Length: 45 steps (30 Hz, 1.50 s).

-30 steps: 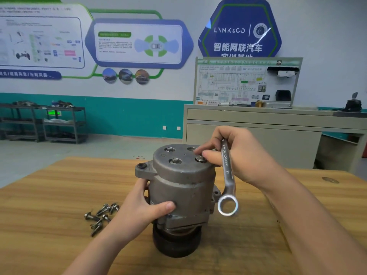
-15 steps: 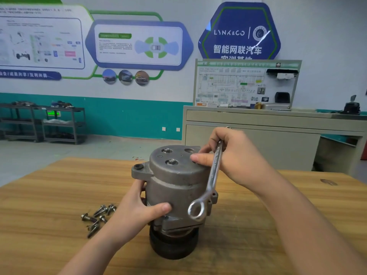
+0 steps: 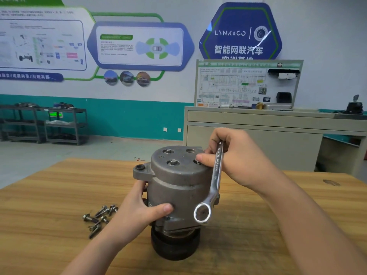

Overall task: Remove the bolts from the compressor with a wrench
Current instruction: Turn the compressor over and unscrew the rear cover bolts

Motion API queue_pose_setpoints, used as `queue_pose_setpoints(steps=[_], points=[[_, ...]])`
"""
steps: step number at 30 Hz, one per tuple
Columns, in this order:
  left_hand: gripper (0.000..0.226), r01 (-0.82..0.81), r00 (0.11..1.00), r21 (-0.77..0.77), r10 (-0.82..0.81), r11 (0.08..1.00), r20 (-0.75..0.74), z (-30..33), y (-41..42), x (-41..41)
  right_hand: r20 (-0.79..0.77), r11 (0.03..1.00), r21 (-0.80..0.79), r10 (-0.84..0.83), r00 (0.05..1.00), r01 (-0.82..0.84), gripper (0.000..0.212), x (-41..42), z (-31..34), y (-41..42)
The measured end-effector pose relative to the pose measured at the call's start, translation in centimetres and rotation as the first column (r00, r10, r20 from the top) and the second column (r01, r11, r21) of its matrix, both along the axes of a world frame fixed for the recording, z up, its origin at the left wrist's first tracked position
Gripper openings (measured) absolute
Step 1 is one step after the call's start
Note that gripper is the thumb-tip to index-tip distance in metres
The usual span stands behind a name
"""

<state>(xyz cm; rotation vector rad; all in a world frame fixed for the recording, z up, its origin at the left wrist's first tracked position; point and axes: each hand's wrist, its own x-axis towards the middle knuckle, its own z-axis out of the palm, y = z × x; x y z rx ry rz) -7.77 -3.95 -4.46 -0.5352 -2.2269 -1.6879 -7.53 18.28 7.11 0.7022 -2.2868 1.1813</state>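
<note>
The compressor (image 3: 178, 187) stands on the worktop (image 3: 49, 195). Our left hand (image 3: 139, 213) grips it; right hand (image 3: 234, 161) fingers, holding the wrench (image 3: 215, 179), pinch a bolt (image 3: 197, 161). We should spin it out straight.

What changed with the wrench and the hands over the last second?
The wrench, held in the right hand, swung its ring end left, from hanging beside the compressor to lying across its front. The thumb shifted over the right-hand bolt, hiding it. The left hand kept gripping the compressor's side, and the loose bolts stayed on the table.
</note>
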Motion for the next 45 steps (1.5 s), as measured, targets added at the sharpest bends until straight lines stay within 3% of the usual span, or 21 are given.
queue_pose_setpoints(steps=[4, 14, 17, 20, 26, 31, 36, 40, 42, 45], points=[[0.079, 0.0, 1.0, 0.004, 0.0, 1.0, 0.013, -0.33, -0.07, -0.31, -0.037, 0.997, 0.0, -0.08, 0.996, 0.08, 0.039, 0.03, 0.03, -0.1], [0.106, 0.023, 1.0, 0.039, -0.023, 0.999, -0.003, -0.04, 0.04, -0.03, 0.085, 0.989, -0.057, 0.141, 0.986, -0.136, 0.043, 0.43, 0.28, 0.16], [0.097, 0.03, 1.0, 0.016, -0.03, 0.999, 0.007, -0.04, -0.04, -0.04, 0.072, 0.993, -0.084, 0.091, 0.993, -0.085, 0.035, 0.48, 0.24, 0.0], [0.103, 0.021, 1.0, 0.011, -0.021, 1.0, 0.002, -0.13, -0.14, -0.08, 0.023, 0.998, -0.056, 0.034, 0.999, -0.033, 0.035, 0.48, 0.13, -0.17], [0.1, 0.032, 0.999, 0.015, -0.032, 0.999, -0.008, -0.18, -0.12, -0.22, 0.111, 0.982, -0.132, 0.153, 0.982, -0.138, 0.035, 0.62, 0.54, 0.16], [0.092, 0.019, 1.0, -0.012, -0.019, 1.0, -0.004, -0.27, -0.2, -0.39, 0.019, 0.999, -0.054, -0.003, 1.0, 0.004, 0.035, 0.36, 0.05, -0.29], [0.101, 0.007, 1.0, -0.008, -0.007, 1.0, -0.022, -0.13, -0.11, -0.11, 0.12, 0.98, -0.134, 0.164, 0.979, -0.148, 0.037, 0.47, 0.47, 0.2], [0.084, 0.017, 1.0, -0.017, -0.018, 1.0, -0.011, -0.21, -0.06, -0.24, 0.03, 0.998, -0.069, 0.006, 1.0, -0.004, 0.034, 0.59, 0.21, -0.14], [0.09, 0.014, 1.0, -0.013, -0.014, 1.0, -0.011, -0.17, -0.09, -0.24, 0.0, 0.999, -0.044, -0.02, 1.0, 0.02, 0.035, 0.57, 0.18, -0.22], [0.102, 0.008, 1.0, -0.008, -0.008, 1.0, -0.01, -0.13, -0.13, -0.21, 0.068, 0.995, -0.054, 0.085, 0.994, -0.082, 0.032, 0.59, 0.43, 0.12]])
